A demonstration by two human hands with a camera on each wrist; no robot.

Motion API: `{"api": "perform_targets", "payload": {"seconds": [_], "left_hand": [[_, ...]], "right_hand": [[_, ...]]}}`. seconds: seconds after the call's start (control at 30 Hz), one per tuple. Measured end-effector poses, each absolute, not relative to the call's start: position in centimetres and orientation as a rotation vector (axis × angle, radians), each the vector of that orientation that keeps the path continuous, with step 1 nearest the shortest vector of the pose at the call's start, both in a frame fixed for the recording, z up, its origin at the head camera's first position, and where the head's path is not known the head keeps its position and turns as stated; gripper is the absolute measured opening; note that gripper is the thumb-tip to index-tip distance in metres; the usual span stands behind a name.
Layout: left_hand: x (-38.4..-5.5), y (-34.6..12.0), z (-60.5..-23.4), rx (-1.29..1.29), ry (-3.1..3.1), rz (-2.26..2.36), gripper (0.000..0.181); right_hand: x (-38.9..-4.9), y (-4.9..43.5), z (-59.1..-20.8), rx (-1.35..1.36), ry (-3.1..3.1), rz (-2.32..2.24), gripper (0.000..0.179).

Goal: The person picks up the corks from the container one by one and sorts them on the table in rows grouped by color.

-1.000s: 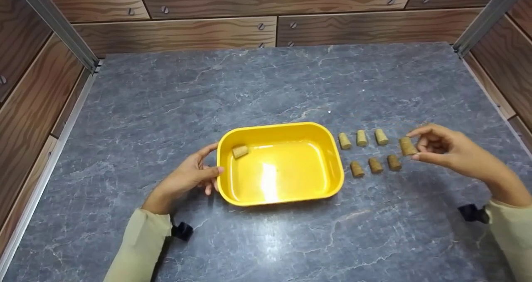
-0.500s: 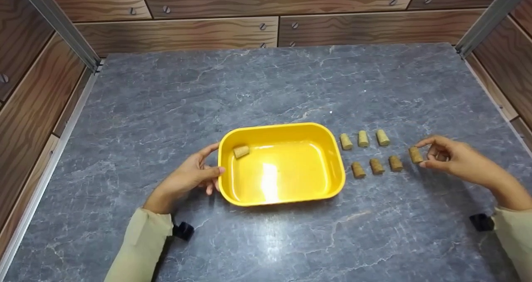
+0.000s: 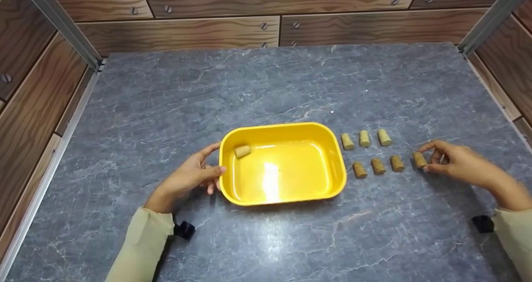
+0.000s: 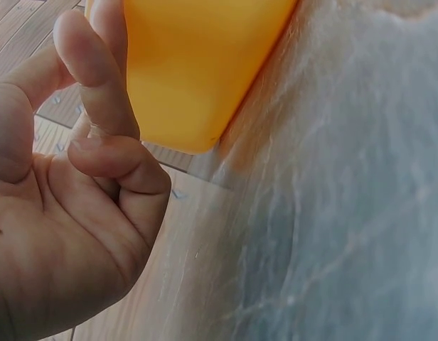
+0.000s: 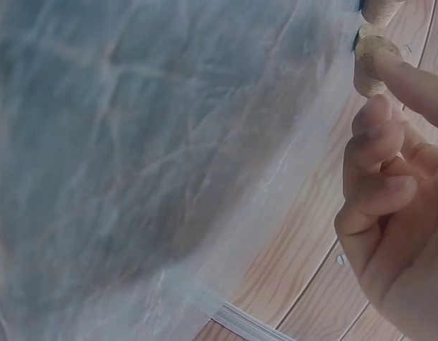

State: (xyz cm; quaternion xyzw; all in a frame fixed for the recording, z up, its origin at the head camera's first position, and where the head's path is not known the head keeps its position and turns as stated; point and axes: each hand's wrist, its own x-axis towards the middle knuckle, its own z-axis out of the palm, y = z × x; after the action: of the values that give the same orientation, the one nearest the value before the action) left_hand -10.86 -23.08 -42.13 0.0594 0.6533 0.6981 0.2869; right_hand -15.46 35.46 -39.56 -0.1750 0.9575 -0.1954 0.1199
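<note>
In the head view a yellow plastic tub (image 3: 282, 126) stands mid-table, with one light cork (image 3: 242, 151) lying in its far left corner. My left hand (image 3: 189, 176) grips the tub's left wall, thumb on the rim and fingers outside. At the right end of a row of brown corks, my right hand (image 3: 461, 163) pinches a brown cork (image 3: 419, 160) between thumb and forefinger. The right wrist view shows that brown cork (image 5: 368, 67) against the thumb, the other fingers curled below. Whether its base touches the table is hard to tell.
Right of the tub, three pale corks (image 3: 364, 138) form the back row. Three brown corks (image 3: 378, 166) stand in front of them. The grey marbled table (image 3: 232, 86) is bordered by wood-patterned panels (image 3: 178, 34) at the back and sides.
My right hand has moved the brown cork down and slightly right, from beside the pale row to the end of the brown row. My left hand stays on the tub.
</note>
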Motion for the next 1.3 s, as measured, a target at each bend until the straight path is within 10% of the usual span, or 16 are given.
{"api": "perform_targets", "payload": {"seconds": [1.3], "left_hand": [[-10.8, -23.1, -42.0, 0.163, 1.778, 1.828, 0.08]], "right_hand": [[-15.2, 32.0, -36.6, -0.606, 2.904, -0.706, 0.051]]}}
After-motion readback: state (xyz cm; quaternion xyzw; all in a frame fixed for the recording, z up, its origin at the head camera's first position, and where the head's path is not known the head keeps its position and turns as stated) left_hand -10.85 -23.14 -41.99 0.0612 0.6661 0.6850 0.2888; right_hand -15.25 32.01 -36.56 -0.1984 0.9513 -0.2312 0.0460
